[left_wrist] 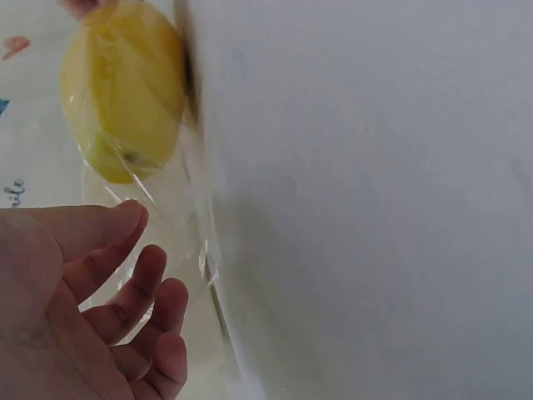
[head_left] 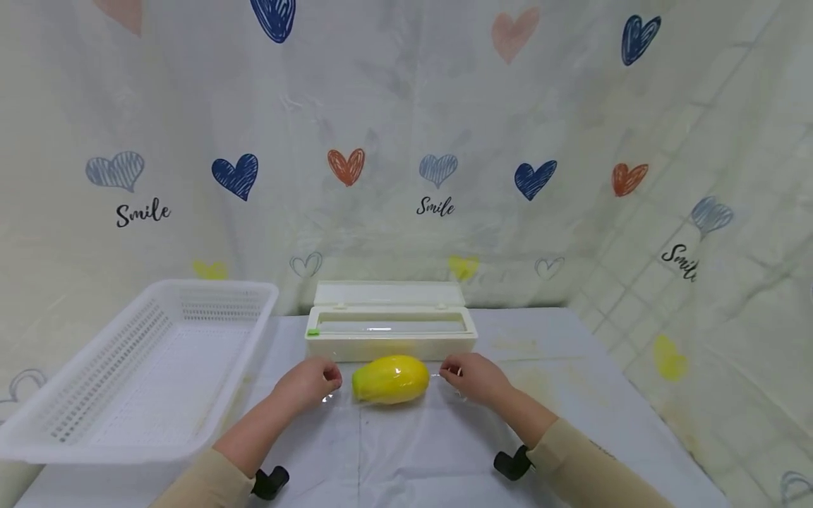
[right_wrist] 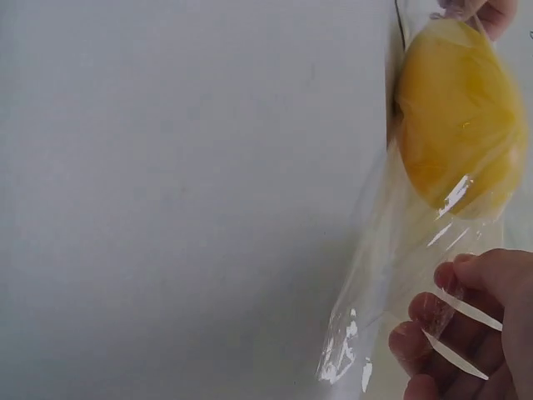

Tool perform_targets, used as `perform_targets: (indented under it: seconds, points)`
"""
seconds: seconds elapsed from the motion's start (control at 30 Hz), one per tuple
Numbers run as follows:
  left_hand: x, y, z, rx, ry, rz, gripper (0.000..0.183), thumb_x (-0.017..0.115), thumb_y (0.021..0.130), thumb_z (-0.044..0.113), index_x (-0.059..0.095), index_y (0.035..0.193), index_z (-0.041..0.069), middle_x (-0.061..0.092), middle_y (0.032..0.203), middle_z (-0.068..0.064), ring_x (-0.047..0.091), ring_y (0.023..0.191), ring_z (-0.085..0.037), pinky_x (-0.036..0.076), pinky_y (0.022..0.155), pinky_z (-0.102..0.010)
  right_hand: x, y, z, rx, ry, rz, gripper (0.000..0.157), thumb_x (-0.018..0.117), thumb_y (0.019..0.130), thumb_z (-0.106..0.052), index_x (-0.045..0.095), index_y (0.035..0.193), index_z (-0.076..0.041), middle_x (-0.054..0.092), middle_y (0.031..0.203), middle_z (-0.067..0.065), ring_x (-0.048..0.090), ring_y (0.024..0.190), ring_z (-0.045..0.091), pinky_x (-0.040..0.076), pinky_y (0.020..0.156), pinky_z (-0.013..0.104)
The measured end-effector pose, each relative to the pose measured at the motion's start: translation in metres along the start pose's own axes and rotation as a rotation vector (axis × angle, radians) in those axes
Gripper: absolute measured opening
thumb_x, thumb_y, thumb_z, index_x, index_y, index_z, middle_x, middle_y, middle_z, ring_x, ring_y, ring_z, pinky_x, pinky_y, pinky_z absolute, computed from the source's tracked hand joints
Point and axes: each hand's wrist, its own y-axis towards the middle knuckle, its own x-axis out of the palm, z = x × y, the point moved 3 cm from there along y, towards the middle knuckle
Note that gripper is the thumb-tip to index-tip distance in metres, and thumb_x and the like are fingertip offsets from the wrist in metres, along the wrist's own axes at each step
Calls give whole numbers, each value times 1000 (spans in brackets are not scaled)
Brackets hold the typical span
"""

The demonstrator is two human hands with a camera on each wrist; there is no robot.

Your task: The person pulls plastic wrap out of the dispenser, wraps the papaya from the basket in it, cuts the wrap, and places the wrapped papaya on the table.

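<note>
A yellow oblong fruit (head_left: 390, 379), papaya-like with a greenish left end, lies wrapped in clear plastic wrap (right_wrist: 360, 317). My left hand (head_left: 309, 383) is at the fruit's left, pinching the wrap between thumb and index finger while the other fingers curl loosely. On the opposite side, my right hand (head_left: 475, 377) pinches the wrap's other end. Both wrist views show film stretching from the fruit (left_wrist: 125, 92) to the fingertips, with loose folds hanging beside each hand. Neither hand touches the fruit itself.
Right behind the fruit stands a white cling-film dispenser box (head_left: 390, 349), its lid (head_left: 390, 292) raised and a green piece at its left corner. A white perforated plastic basket (head_left: 244, 367) sits at the left on the white-covered table (head_left: 406, 466). A heart-patterned curtain (head_left: 381, 92) hangs behind.
</note>
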Motion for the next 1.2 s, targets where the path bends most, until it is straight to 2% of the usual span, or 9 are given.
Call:
perform_targets:
  seconds: [0.1,0.2,0.33,0.47,0.6,0.7,0.83,1.0,1.2]
  points:
    - [1,0,-4,5,-48,-4,3,67,93,13,70,93,13,61,87,1,54,73,-17,48,65,-33,2,-1,-2,-11,8,3,8,67,94,-22,73,94,-17,59,76,-10,52,68,12,47,66,31]
    - [0,-1,-6,10,-55,13,17,61,92,6,71,105,9,64,98,-3,57,82,-20,51,72,-38,1,-3,-5,-1,18,4,7,67,94,-22,72,93,-17,58,75,-10,52,67,12,47,64,30]
    - [-3,-13,1,34,11,115,34,58,89,4,66,122,7,65,114,-6,60,100,-25,51,85,-44,2,-3,-7,11,29,0,7,67,94,-22,72,93,-17,59,76,-8,52,67,13,47,63,30]
    - [-1,-31,23,215,73,230,41,57,87,3,64,126,13,64,123,1,57,115,-23,46,98,-45,2,-4,-6,9,31,3,8,67,94,-22,72,94,-17,59,77,-8,51,68,13,47,63,30]
    - [9,-42,40,467,148,215,45,57,85,3,64,127,19,62,129,5,53,124,-21,41,106,-45,2,-4,-4,20,50,11,7,67,95,-23,71,97,-18,60,80,-7,52,69,13,47,63,30]
    - [13,-46,45,537,153,178,45,57,87,6,63,128,22,60,133,5,52,126,-21,39,107,-46,-2,-3,0,44,61,39,12,66,95,-23,70,105,-18,63,85,-6,55,73,13,49,65,31]
    - [15,-45,45,543,124,170,43,61,88,7,63,128,22,60,134,4,52,127,-22,40,107,-47,-10,-5,3,35,44,124,22,66,96,-24,68,116,-16,66,90,-6,59,81,14,52,73,35]
    - [12,-40,44,520,158,149,40,67,92,17,62,131,23,58,136,4,51,128,-21,40,108,-45,-20,-13,0,-124,-24,224,29,65,97,-28,66,125,-19,69,108,-5,64,99,19,53,88,41]
    - [13,-34,45,509,195,70,59,73,88,45,52,142,33,50,146,5,46,133,-23,38,109,-50,-19,-23,-18,-525,-197,164,47,70,93,-38,59,137,-26,60,135,0,58,122,22,50,98,43]
